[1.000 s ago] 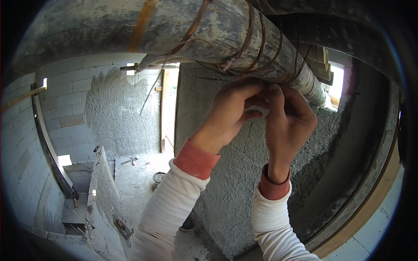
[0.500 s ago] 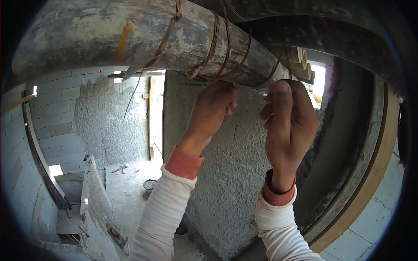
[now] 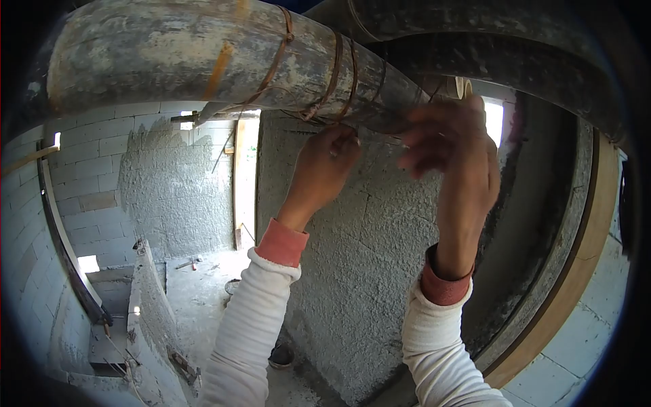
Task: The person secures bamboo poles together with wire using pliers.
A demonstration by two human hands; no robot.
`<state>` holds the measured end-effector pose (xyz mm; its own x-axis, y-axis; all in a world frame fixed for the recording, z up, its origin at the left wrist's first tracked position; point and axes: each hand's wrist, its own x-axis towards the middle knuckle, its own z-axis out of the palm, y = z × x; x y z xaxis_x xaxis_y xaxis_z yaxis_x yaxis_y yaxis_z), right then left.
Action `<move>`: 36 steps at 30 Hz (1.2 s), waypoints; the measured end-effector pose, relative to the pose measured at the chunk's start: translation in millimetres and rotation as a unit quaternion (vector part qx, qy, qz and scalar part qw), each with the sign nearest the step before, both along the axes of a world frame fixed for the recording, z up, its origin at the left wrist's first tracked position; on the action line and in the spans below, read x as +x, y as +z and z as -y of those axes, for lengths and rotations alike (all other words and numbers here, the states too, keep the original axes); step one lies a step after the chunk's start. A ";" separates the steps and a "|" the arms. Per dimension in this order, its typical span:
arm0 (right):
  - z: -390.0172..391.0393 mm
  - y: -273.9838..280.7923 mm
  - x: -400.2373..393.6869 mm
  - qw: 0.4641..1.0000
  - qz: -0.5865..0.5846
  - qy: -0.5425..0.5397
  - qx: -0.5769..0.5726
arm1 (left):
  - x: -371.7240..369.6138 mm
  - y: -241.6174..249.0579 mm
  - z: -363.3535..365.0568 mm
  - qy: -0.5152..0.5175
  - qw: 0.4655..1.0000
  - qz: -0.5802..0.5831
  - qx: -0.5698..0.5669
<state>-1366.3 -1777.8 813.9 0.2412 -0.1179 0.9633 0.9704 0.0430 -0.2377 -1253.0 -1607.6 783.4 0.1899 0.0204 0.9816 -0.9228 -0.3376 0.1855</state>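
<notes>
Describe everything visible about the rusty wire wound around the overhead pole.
The rusty wire is thin, brown and looks like iron. It circles the grey, mortar-stained pole in several loops, with twisted strands hanging beneath. The left hand touches the strands under the pole; the right hand, blurred, is raised beside them.

Two hands – left hand (image 3: 324,166), right hand (image 3: 456,152), centre of frame. One pipe (image 3: 176,57) across the top. Wire wraps (image 3: 337,64) on it – about four loops, exact count unclear. One doorway (image 3: 243,176), left of centre. One shoe (image 3: 281,355), bottom centre.
</notes>
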 end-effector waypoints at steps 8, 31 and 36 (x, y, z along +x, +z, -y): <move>15.5 34.7 51.0 0.993 -0.004 -0.107 0.053 | -11.1 2.1 3.9 0.004 0.995 -0.100 0.004; 38.4 41.5 41.7 0.959 -0.056 0.274 0.038 | -15.9 6.6 -2.9 0.012 0.994 -0.106 0.011; 56.4 48.5 47.4 0.928 -0.055 0.365 -0.042 | -12.1 4.4 -0.6 0.000 0.993 -0.119 0.010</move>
<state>-1318.9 -1834.2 862.4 0.3240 0.1906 0.9267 0.6592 0.6571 -0.3656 -1265.1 -1607.0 787.8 0.4170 0.0006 0.9089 -0.8535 -0.3436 0.3918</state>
